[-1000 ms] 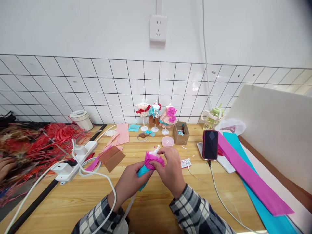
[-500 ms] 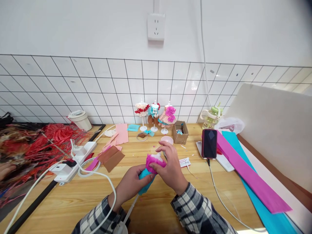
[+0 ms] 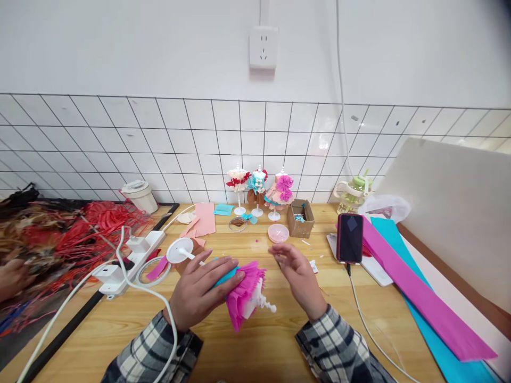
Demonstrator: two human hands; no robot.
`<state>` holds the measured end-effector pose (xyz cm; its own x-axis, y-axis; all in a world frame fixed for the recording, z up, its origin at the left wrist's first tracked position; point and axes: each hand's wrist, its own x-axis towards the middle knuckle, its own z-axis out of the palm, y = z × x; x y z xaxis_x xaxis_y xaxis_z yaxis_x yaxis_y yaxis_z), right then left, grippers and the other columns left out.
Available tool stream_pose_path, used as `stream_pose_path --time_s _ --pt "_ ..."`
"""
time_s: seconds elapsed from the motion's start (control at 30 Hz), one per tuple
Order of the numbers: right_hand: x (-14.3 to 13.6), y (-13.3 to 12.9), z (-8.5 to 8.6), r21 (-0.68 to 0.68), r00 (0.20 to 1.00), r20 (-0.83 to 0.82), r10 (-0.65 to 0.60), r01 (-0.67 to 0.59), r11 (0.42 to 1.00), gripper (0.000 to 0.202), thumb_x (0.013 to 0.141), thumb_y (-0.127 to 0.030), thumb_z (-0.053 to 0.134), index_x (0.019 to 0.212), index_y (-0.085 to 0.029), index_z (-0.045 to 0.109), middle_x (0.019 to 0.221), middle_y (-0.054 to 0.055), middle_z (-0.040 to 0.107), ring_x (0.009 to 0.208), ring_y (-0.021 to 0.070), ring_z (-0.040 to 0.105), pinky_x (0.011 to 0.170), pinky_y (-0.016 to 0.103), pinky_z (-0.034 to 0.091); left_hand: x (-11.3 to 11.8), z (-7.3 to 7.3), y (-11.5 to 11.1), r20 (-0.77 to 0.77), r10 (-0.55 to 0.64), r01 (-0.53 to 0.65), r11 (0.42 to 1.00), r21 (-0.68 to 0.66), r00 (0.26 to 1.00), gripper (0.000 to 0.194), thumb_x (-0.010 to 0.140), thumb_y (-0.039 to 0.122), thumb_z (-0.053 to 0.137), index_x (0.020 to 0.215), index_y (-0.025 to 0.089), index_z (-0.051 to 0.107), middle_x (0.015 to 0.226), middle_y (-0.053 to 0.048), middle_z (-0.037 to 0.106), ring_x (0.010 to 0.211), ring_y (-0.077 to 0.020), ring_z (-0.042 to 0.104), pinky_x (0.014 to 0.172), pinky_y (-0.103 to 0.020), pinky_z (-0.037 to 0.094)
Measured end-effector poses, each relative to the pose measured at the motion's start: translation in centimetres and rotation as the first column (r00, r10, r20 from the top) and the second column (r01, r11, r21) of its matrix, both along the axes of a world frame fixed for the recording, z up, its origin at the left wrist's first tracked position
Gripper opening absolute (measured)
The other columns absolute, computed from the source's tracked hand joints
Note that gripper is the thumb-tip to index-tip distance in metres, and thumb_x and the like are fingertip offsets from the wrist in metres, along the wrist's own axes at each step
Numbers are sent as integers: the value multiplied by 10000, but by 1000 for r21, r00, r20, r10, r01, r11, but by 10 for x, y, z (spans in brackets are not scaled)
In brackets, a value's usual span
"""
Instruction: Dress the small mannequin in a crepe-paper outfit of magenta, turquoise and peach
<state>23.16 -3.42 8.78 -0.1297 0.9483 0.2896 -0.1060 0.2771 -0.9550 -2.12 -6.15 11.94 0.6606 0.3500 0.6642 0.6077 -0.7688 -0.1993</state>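
Note:
My left hand (image 3: pixel 205 290) is wrapped over a small white dress form wearing a magenta and blue crepe-paper skirt (image 3: pixel 245 292). The form lies tilted sideways, its white neck knob (image 3: pixel 271 307) pointing right and its round white base (image 3: pixel 179 250) sticking out to the left. To the right, apart from the form, is my right hand (image 3: pixel 297 271), its fingers curled with thumb and fingertips close together; something small and dark shows at the fingertips, too small to name.
Three dressed miniature forms (image 3: pixel 258 183) stand at the back beside a cardboard box (image 3: pixel 301 219) and pink dish (image 3: pixel 278 233). A phone (image 3: pixel 350 238) and long paper strips (image 3: pixel 423 287) lie right. Left are a power strip (image 3: pixel 136 260) and another person's hand (image 3: pixel 15 279).
The form has turned from roughly upright to lying sideways, its base swinging up to the left. My right hand has let go of it and moved right.

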Motion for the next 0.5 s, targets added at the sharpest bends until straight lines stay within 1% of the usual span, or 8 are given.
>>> stream_pose_path --time_s 0.07,0.1,0.17,0.27,0.37,0.43,0.47,0.5 --pt "-10 -4 -1 -66 996 -28 86 -88 994 369 708 -91 447 1030 -222 571 897 19 662 783 141 613 776 324 485 0 3 -3 45 4 -6 999 42 999 324 912 213 490 1221 255 579 1133 -79 684 1148 -216 567 1060 -473 302" --pt "-15 -7 0 -91 992 -51 118 -122 988 394 691 -84 446 1040 -223 563 851 6 661 721 127 603 725 303 492 1 3 -5 64 6 -10 999 51 998 324 913 198 485 1214 264 584 1127 -75 687 1146 -217 569 1054 -476 312" --pt "-24 -14 3 -125 975 -114 189 -202 971 497 665 -76 447 1129 -237 524 823 -16 661 706 116 601 700 282 499 1 1 -6 82 26 -30 999 44 996 337 914 175 476 1212 291 582 1129 -59 688 1141 -214 576 1055 -480 310" --pt "-29 -23 7 -152 947 -170 271 -297 943 682 624 -79 420 1283 -250 429 793 -37 667 719 120 622 689 284 518 0 -4 -5 78 87 -84 996 -35 993 366 912 169 467 1220 343 562 1162 -34 674 1131 -210 584 1075 -487 265" --pt "-27 -23 0 -219 967 -105 233 -251 943 785 580 -82 384 1350 -232 374 760 -31 685 699 134 641 609 266 521 -2 -10 2 64 152 -138 973 -184 986 389 877 257 535 1254 349 514 1169 -37 667 1093 -234 600 1065 -493 253" --pt "-23 -19 -11 -261 982 -29 188 -189 947 794 576 -81 369 1358 -220 359 777 -10 700 680 140 644 574 260 515 0 -13 7 110 270 -214 907 -362 957 527 831 335 590 1326 284 415 1118 -66 682 1062 -257 605 1011 -472 323" --pt "-21 -16 -17 -258 988 13 157 -148 955 779 586 -80 366 1353 -214 361 811 6 705 675 140 640 569 264 516 1 -14 10 140 340 -236 844 -482 930 595 815 364 600 1346 244 360 1082 -78 690 1035 -260 610 962 -447 374" --pt "-19 -14 -22 -227 992 61 109 -93 969 751 601 -79 371 1341 -210 370 859 25 705 683 142 634 571 270 518 3 -15 12 159 403 -234 762 -604 902 624 809 383 596 1343 210 324 1044 -84 696 997 -256 618 902 -415 419"
